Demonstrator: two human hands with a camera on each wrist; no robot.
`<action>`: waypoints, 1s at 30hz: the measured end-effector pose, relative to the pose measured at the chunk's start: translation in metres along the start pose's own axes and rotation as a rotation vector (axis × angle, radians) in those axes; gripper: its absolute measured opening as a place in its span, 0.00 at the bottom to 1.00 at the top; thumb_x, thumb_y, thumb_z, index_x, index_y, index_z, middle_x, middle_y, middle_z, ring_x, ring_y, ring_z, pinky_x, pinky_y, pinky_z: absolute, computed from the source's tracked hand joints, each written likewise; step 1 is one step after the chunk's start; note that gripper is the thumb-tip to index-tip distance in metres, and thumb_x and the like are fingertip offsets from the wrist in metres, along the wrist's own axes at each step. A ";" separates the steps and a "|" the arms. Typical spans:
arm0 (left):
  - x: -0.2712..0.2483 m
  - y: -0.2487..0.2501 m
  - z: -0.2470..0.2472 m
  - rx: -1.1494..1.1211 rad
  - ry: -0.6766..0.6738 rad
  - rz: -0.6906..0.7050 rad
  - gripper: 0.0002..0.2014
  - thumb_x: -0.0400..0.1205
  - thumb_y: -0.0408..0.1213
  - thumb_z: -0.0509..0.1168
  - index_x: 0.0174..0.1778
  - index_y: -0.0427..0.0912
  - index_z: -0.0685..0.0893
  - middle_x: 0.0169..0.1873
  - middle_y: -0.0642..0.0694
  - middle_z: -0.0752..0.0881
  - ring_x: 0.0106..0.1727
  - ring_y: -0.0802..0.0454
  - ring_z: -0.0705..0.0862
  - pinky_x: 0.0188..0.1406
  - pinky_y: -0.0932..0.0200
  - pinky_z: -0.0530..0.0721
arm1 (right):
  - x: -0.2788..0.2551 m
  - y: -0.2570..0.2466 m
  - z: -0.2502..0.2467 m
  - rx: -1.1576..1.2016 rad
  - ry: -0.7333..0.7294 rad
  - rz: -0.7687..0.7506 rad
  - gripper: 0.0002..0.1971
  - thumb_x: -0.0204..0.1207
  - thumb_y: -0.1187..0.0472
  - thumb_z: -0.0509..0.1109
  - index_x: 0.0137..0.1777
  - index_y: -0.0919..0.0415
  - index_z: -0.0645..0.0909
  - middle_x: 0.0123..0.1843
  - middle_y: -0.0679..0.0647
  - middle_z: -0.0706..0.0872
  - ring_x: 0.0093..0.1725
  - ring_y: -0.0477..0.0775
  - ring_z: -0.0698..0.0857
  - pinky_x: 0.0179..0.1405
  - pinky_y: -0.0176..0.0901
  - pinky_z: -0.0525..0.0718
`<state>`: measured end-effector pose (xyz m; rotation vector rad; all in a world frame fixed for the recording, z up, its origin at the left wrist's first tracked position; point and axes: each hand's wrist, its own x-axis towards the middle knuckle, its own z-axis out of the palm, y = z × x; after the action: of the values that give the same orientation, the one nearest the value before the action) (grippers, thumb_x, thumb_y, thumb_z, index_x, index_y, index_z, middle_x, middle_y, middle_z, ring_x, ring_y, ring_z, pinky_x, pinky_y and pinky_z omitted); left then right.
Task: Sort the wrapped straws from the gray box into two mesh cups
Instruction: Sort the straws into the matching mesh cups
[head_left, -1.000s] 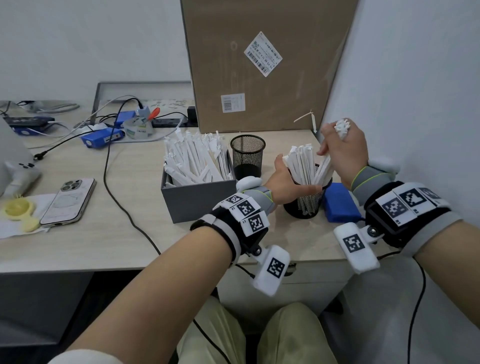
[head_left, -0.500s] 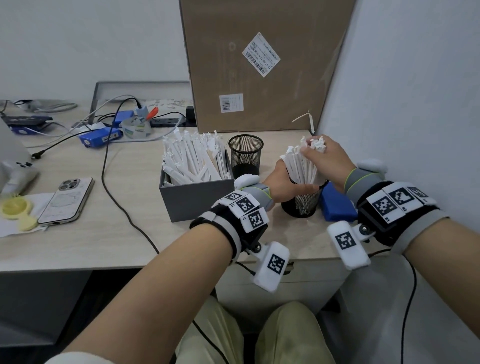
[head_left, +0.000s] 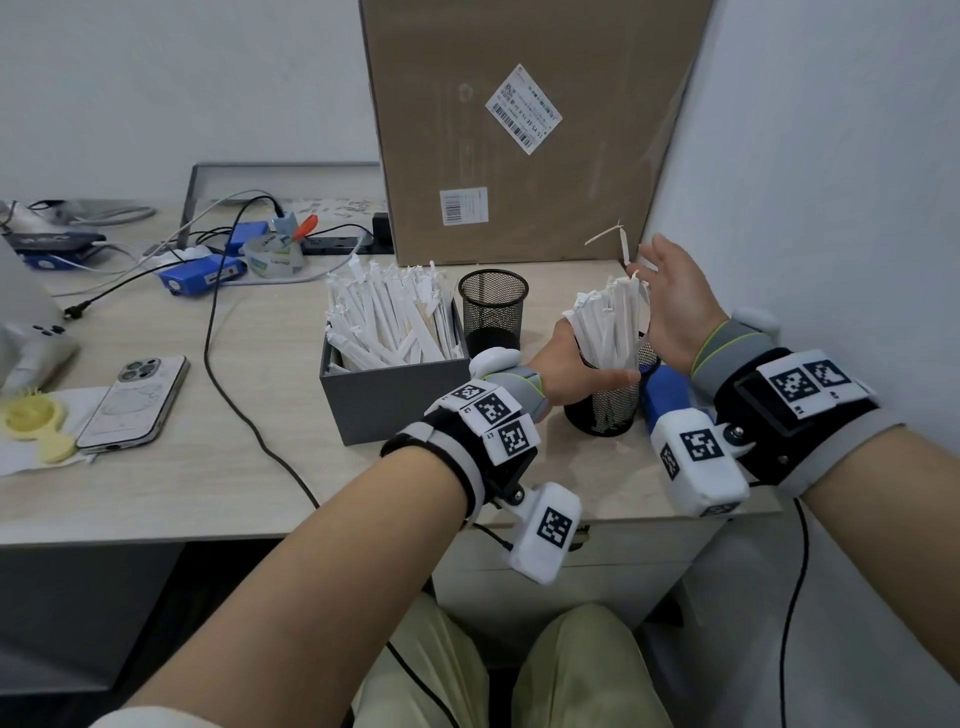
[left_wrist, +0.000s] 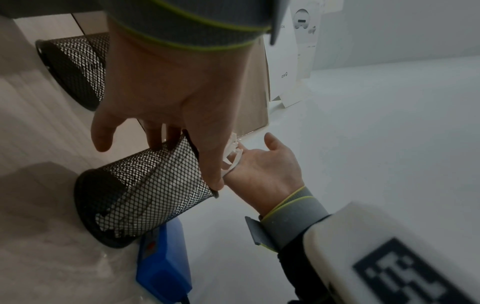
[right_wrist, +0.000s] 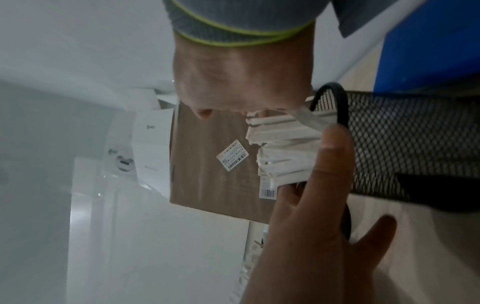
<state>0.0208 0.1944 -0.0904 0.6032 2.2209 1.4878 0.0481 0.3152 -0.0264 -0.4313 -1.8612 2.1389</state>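
wrapped straws (head_left: 608, 322) bundled upright in near mesh cup (head_left: 605, 408), many more in gray box (head_left: 395, 389); far mesh cup (head_left: 492, 312) looks empty. light, papery, easily bent; best taken mid-length. left hand (head_left: 563, 371) curled round cup rim, right hand (head_left: 670, 306) flat, fingers straight, against straw tops. wall close right, cardboard box (head_left: 519, 130) behind; open room leftward.

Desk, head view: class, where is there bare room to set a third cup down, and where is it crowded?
Free: desk between phone and gray box, though a cable crosses it; also the front edge below the box. Crowded: far left corner with gadgets, and the right corner around both cups.
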 end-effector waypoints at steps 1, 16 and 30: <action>0.000 -0.001 0.000 0.000 -0.002 0.000 0.49 0.67 0.46 0.80 0.78 0.42 0.58 0.70 0.47 0.77 0.70 0.50 0.76 0.72 0.51 0.76 | 0.001 0.000 -0.002 -0.060 -0.012 -0.001 0.29 0.85 0.44 0.49 0.83 0.54 0.58 0.81 0.53 0.65 0.80 0.49 0.64 0.73 0.51 0.69; -0.006 0.004 0.000 0.010 -0.003 0.015 0.45 0.72 0.41 0.78 0.79 0.39 0.58 0.70 0.45 0.76 0.71 0.51 0.75 0.65 0.60 0.74 | 0.002 0.025 -0.002 -0.417 -0.030 -0.134 0.32 0.82 0.53 0.57 0.84 0.54 0.49 0.84 0.53 0.56 0.83 0.51 0.58 0.83 0.52 0.56; -0.018 0.016 -0.002 0.061 -0.021 0.058 0.39 0.75 0.40 0.75 0.79 0.43 0.63 0.72 0.44 0.76 0.67 0.54 0.74 0.63 0.62 0.71 | 0.007 0.019 -0.011 -0.302 0.066 -0.117 0.27 0.84 0.42 0.42 0.76 0.45 0.72 0.83 0.48 0.63 0.84 0.45 0.54 0.84 0.50 0.47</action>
<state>0.0368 0.1879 -0.0731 0.7047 2.2571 1.4393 0.0457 0.3258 -0.0468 -0.4373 -2.1222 1.7530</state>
